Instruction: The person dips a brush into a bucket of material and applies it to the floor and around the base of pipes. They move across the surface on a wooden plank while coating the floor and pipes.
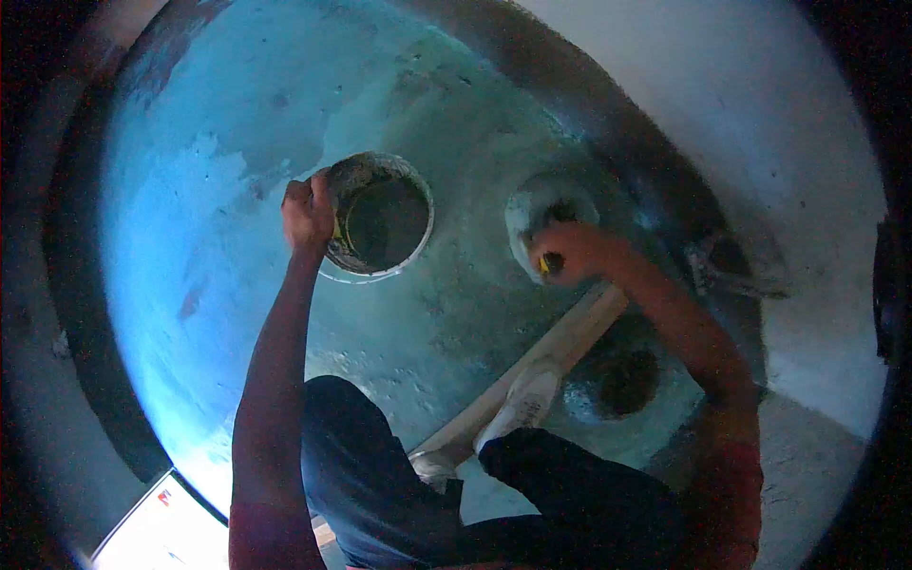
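Observation:
My left hand [309, 214] is closed over the left rim of a round bucket [427, 220], which stands on a wet-looking blue-green floor [456, 285]. Inside the bucket is a dark grey mass, and its walls are caked with residue. My right hand [581, 252] is slightly blurred and closed around a small thing with a yellow part [547, 264]; its kind cannot be made out. That hand is over a pale round patch [521, 223] on the floor with a dark spot in it, to the right of the bucket.
A long wooden board [494, 391] runs diagonally below my hands, with my shoes [527, 394] on it. To its right is a dark round patch [627, 380]. A dark band and a pale wall [750, 104] border the floor. Something trowel-like [736, 271] lies at the right.

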Available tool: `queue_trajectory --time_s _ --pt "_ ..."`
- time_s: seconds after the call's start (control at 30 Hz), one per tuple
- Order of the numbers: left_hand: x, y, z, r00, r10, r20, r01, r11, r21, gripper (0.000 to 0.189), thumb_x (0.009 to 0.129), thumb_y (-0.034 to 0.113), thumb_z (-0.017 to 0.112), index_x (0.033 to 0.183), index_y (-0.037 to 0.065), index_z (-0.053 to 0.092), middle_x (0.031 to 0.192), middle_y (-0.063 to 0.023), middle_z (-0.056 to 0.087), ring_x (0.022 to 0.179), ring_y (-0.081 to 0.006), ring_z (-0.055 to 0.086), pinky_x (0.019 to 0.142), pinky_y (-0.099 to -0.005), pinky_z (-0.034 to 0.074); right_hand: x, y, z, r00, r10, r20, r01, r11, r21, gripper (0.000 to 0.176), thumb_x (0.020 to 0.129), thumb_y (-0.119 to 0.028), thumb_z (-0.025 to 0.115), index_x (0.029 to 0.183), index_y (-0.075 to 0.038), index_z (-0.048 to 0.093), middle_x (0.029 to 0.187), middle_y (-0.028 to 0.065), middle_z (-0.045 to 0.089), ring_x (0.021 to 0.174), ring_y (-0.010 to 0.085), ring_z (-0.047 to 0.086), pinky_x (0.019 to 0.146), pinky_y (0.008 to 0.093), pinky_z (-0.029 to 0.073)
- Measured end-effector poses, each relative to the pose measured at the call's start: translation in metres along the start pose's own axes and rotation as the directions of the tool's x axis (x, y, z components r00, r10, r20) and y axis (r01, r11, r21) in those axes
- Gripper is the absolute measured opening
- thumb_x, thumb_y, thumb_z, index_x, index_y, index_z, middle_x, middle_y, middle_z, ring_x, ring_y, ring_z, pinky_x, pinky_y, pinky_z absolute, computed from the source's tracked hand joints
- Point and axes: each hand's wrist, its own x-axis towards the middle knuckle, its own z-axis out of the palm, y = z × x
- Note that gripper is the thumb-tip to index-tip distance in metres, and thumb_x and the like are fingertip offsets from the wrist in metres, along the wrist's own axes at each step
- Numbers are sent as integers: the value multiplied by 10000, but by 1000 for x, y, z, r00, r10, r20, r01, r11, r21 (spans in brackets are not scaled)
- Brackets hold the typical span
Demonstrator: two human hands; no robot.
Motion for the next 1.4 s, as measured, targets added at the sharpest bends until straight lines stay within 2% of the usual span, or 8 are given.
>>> queue_trajectory --time_s 0.07,0.27,0.6,0.73,0.8,0.87,1.2,1.4 --pt "0 -3 1 1000 0 -31 -1 1000 -28 465 863 395 549 808 -65 596 778 -186 583 733 -285 562 700 -397 434 -10 -9 1 997 53 49 -50 997 -58 256 598 -104 714 844 -127 648 894 80 639 853 306 605 776 387 461" --pt "-2 1 -2 1000 16 -6 -16 1000 5 430 865 416 525 900 7 654 861 -224 592 823 -351 590 738 -417 441 5 17 -5 832 55 -553 108 960 258 180 654 -59 728 800 -100 630 803 43 644 794 188 630 727 334 513" --pt "-2 3 -1 1000 31 -4 -31 1000 -2 368 875 369 501 974 57 669 871 -240 594 864 -399 578 751 -431 447 11 147 -28 425 428 -798 -459 861 218 185 722 -162 710 861 -53 655 830 74 673 817 175 645 751 330 502" --pt "2 -3 1 994 104 -16 -103 991 81 350 884 342 495 922 39 666 845 -238 593 829 -408 570 714 -448 447 40 77 -23 639 451 -623 -311 892 327 156 713 -127 695 856 -76 661 846 80 669 830 195 647 752 320 497" --pt "2 -4 0 978 210 11 -209 965 161 347 889 333 492 892 29 660 837 -236 593 807 -408 566 699 -457 442 55 95 10 708 140 -693 -33 986 164 299 687 -169 735 967 -129 637 936 84 670 847 237 656 758 359 523" --pt "0 3 -5 935 352 45 -352 905 240 348 894 326 486 867 23 654 830 -236 592 788 -407 563 691 -464 435 53 72 29 764 199 -614 -83 974 212 272 667 -101 724 927 -105 643 929 95 654 857 245 642 763 331 501" --pt "9 -18 6 992 128 -15 -123 977 176 397 876 374 520 916 1 649 839 -237 607 832 -375 593 750 -422 449 14 -35 106 928 -19 -372 -50 983 -175 395 579 -83 709 951 -173 614 1046 84 551 1004 293 540 740 432 483" --pt "6 -14 5 992 124 -38 -122 992 40 417 860 386 541 867 -22 629 766 -217 619 751 -358 604 715 -386 461 -28 -28 109 952 217 -217 -272 923 -273 357 621 -139 683 972 -172 627 1017 73 529 996 285 534 768 427 472"
